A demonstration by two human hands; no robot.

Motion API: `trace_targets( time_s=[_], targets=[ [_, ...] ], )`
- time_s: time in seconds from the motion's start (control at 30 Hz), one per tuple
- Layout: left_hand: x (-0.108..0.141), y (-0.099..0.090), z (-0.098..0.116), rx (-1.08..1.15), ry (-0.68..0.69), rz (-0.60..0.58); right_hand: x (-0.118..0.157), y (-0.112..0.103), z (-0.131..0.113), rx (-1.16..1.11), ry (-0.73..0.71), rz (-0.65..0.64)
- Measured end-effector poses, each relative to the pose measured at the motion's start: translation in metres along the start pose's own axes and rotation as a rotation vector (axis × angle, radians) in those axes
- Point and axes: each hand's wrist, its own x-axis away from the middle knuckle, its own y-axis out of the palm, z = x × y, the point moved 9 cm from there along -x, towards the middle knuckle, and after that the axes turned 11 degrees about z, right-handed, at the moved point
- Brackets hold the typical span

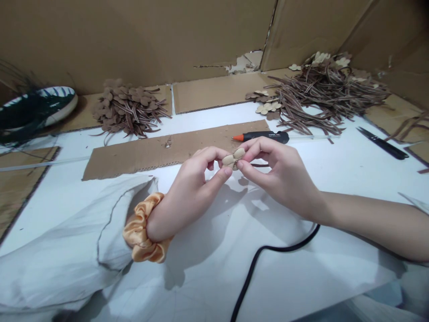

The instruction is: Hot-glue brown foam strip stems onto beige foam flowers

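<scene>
Between my two hands, over the white tabletop, is a small beige flower-shaped piece (233, 157) with rounded petals. My left hand (197, 179) pinches its left side between thumb and fingers. On the other side, my right hand (276, 172) grips the petals with thumb and forefinger. A thin brown strip (260, 165) shows by my right fingers; whether it joins the flower is hidden. Just beyond my right hand lies a black tool with an orange tip (259, 137), its cord leading off to the right. An orange scrunchie (145, 230) circles my left wrist.
Brown flower pieces with strips (129, 105) lie at the back left; a larger pile of brown strips (318, 96) is at the back right. Black snips (382, 142) lie right, a bowl of dark thread (63, 105) left, a cardboard strip (134, 154) mid-table. A black cable (256, 264) crosses in front.
</scene>
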Motion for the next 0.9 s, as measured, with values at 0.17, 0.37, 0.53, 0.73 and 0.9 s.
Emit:
trace_targets(
  time_s=[0.17,0.37,0.53,0.73,0.9],
  targets=[
    [0.0014,-0.001,0.0002,-0.017,0.013,0.015,0.0011,0.0005,0.0018,-0.024,0.069,-0.004],
    [0.0019,-0.0012,-0.001,-0.014,0.007,0.026,0.002,0.0006,0.0038,-0.028,0.108,-0.003],
    [0.0029,-0.001,-0.0013,0.008,-0.004,0.024,0.0025,0.0008,0.0052,-0.035,0.125,-0.001],
    [0.0041,-0.0014,-0.0019,0.008,-0.004,0.038,0.003,0.0022,0.0062,-0.049,0.142,-0.007],
    [0.0044,-0.0006,-0.0034,0.026,-0.003,0.034,0.0043,0.0028,0.0068,-0.054,0.152,-0.012]
  ],
)
